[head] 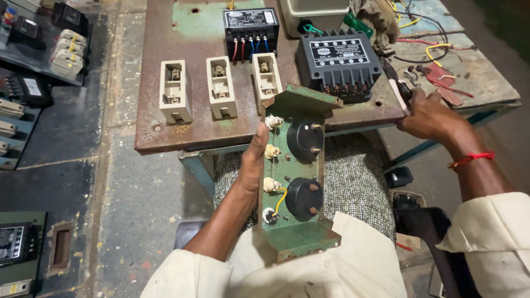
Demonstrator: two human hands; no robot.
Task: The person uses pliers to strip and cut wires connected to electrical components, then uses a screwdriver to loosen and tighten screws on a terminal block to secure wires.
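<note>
Green metal bracket panel with two round black gauges (pixel 295 176) gripped along its edge by left hand (pixel 255 165), right hand (pixel 428 116) closed round a dark-handled tool (pixel 402 91) by rusty steel worktop (pixel 182 127)

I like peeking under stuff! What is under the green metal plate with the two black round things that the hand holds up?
Under the green metal plate lies grey speckled cloth, showing at both sides, and cream fabric near the bottom. The left hand grips its edge. Whatever sits directly beneath the plate is covered.

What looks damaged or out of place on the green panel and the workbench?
The green panel in the left hand has chipped, rusty paint. The metal plate on the bench is heavily rusted. Loose wires lie tangled beyond the right hand.
</note>
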